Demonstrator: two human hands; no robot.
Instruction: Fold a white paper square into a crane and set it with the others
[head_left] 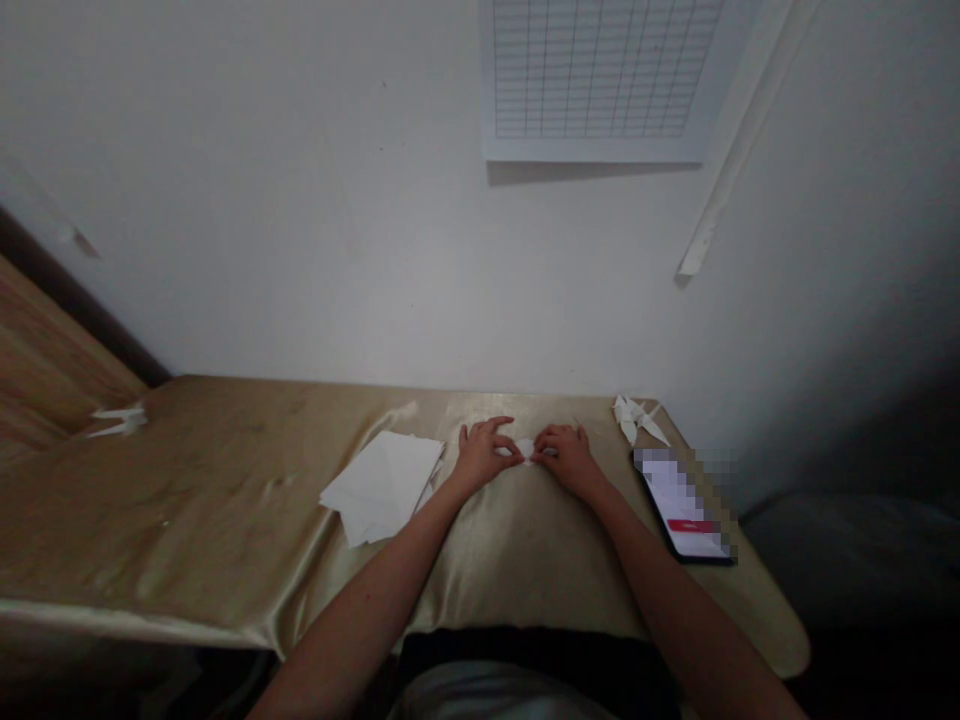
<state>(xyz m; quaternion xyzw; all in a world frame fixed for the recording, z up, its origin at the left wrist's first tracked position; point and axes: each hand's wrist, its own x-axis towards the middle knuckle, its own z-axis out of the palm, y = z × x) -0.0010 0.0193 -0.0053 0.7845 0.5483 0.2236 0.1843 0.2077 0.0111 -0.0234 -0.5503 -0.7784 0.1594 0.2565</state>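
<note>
A small folded piece of white paper lies on the gold satin cloth near the table's far edge. My left hand pinches its left side with curled fingers. My right hand pinches its right side the same way. Both hands rest on the cloth and hide most of the paper.
A stack of white paper sheets lies left of my hands. Folded white paper cranes sit at the far right corner, and a phone with a lit screen lies right of my right hand. More folded paper is at far left. The wall is close behind.
</note>
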